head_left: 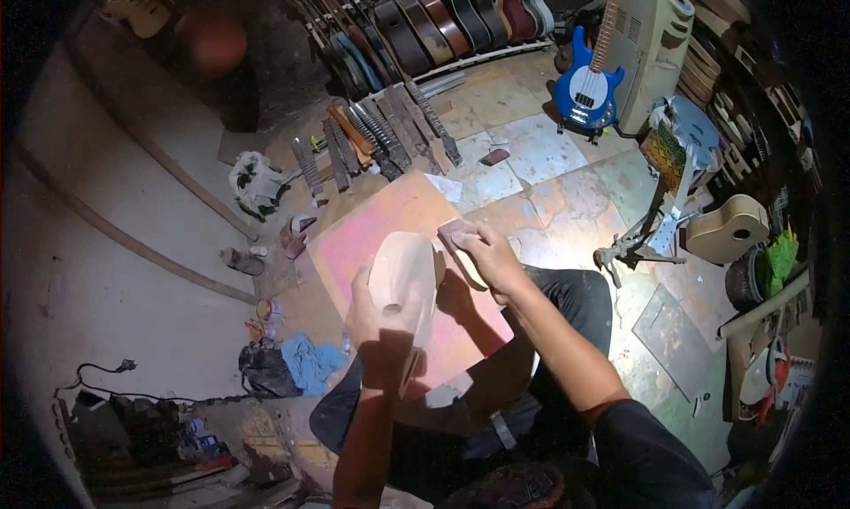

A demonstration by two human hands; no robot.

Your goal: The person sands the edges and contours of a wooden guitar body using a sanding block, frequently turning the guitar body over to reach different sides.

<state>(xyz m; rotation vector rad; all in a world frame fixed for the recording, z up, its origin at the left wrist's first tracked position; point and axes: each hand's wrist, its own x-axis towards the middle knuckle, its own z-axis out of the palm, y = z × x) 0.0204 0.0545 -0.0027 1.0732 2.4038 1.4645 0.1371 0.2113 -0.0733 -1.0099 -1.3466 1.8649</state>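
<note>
Grey-white tile floor (549, 155), decent open stretch off to the right. Boxed in up top by racked guitars (447, 22), then a blue bass guitar (583, 93). Next down, pink-stained board (354, 235), far edge crowded by metal files (431, 121). Over it, curved pale wooden workpiece (397, 252), gripped in the left hand (361, 314). Brown sanding block (453, 235) right beside, clasped in the right hand (491, 257), fingers curled; can't tell if touching.

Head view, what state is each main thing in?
Pale wooden piece: held in the left hand
Brown block: gripped in the right hand
Board: stained pink
Blue bass guitar: upright
Acoustic guitar body: no neck visible
Blue cloth: crumpled
</note>
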